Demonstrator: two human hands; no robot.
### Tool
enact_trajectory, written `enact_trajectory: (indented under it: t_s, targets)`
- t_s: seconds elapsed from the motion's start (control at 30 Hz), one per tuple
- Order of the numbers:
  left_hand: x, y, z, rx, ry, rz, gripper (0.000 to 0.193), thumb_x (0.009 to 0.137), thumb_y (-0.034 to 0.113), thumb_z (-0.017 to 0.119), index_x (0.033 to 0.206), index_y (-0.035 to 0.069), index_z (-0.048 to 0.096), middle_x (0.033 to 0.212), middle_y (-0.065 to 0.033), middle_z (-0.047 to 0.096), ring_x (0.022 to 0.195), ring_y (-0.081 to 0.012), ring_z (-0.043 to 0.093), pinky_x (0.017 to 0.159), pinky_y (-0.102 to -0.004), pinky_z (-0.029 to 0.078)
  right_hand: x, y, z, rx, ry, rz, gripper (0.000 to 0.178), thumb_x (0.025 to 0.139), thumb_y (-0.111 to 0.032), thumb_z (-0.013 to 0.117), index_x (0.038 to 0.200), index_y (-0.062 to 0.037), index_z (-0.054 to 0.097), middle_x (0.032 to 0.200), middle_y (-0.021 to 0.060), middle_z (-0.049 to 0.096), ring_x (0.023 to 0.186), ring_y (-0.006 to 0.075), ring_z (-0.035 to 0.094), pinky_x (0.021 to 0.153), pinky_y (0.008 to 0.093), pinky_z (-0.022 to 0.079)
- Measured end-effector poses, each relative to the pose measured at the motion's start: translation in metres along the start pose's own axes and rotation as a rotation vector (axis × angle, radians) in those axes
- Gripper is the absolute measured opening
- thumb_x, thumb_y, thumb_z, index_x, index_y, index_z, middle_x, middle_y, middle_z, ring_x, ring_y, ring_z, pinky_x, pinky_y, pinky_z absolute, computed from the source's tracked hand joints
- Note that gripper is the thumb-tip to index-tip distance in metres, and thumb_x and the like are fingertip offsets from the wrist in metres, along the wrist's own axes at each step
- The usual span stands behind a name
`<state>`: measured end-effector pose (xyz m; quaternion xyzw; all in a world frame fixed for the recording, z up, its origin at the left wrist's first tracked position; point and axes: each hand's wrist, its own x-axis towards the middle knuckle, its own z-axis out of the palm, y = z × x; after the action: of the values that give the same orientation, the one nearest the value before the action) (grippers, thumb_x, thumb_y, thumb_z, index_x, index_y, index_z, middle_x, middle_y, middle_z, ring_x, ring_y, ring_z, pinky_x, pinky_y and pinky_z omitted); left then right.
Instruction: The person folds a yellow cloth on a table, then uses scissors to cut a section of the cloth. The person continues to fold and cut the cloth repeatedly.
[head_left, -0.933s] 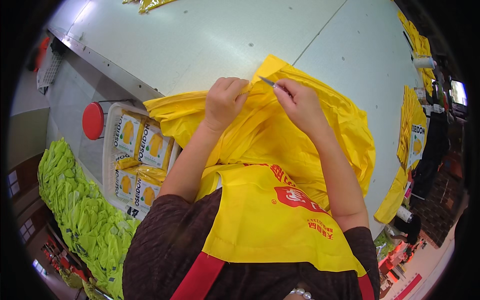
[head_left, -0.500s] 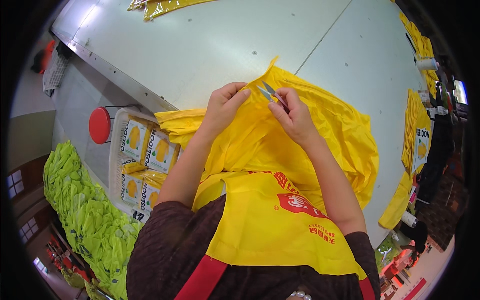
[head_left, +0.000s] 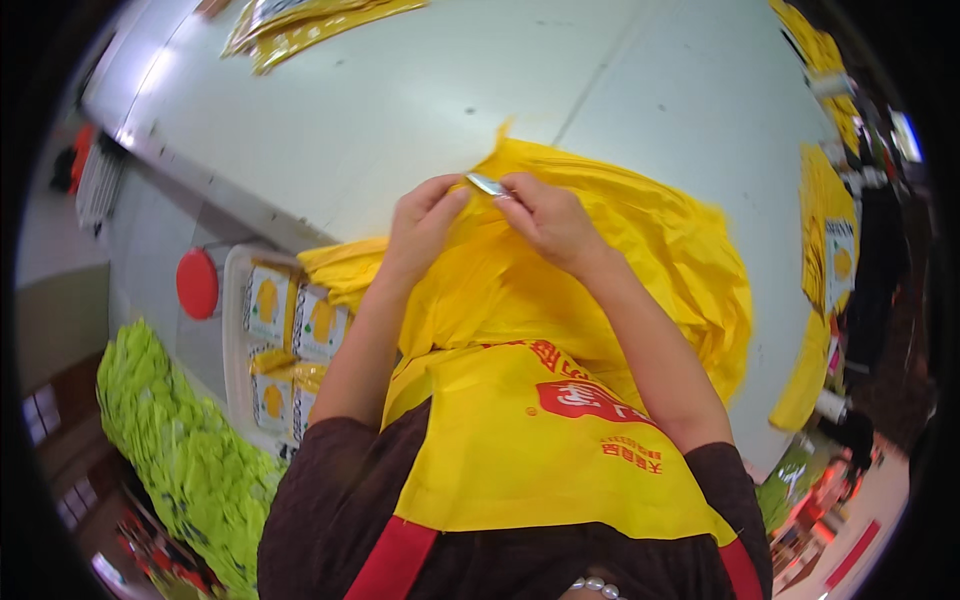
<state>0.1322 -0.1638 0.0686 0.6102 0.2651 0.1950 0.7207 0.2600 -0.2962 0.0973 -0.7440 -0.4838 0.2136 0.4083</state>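
Right hand holding small metal snips against the edge of a yellow garment that the left hand pinches.
The left hand (head_left: 428, 225) grips the yellow garment (head_left: 665, 250) between thumb and fingers, its fingertips hiding the pinched spot; the right hand (head_left: 553, 222) is wrapped around the snips (head_left: 488, 185), covering their handles, and blur leaves the blades' opening unclear. The garment lies bunched over the near side of the bench (head_left: 400, 110), its lower part hidden behind the yellow apron (head_left: 490, 470). The left forearm covers part of the white basket (head_left: 237, 345) of bagged packages (head_left: 266, 308). Yellow plastic packets (head_left: 320, 28) are cut off at the top, and the dim right rim is too blurred to sort out.
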Motion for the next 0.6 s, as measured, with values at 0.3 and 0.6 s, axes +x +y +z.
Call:
enact_trajectory:
  t_s: [0.3, 0.6]
  targets:
    - [0.027, -0.006, -0.032, 1.143, 0.151, 0.033, 0.031, 0.082, 0.013, 0.058, 0.11, 0.0, 0.058, 0.104, -0.0151, 0.062, 0.097, -0.0307, 0.058, 0.085, -0.0356, 0.045, -0.148, 0.107, -0.155, -0.053, 0.69, 0.489, 0.018, 0.086, -0.019, 0.06, 0.091, -0.0016, 0.058, 0.075, 0.0001, 0.057, 0.066, 0.0064, 0.047, 0.06, 0.0227, 0.041]
    - [0.1, 0.012, 0.153, 1.021, -0.296, 0.708, 0.041, 0.078, 0.018, 0.066, 0.116, 0.007, 0.056, 0.115, -0.0123, 0.059, 0.109, -0.0303, 0.052, 0.093, -0.0385, 0.042, -0.342, 0.188, -0.18, -0.303, 0.788, 0.96, 0.034, 0.091, -0.031, 0.049, 0.096, 0.0004, 0.06, 0.084, 0.0176, 0.064, 0.074, 0.0272, 0.061, 0.068, 0.034, 0.047]
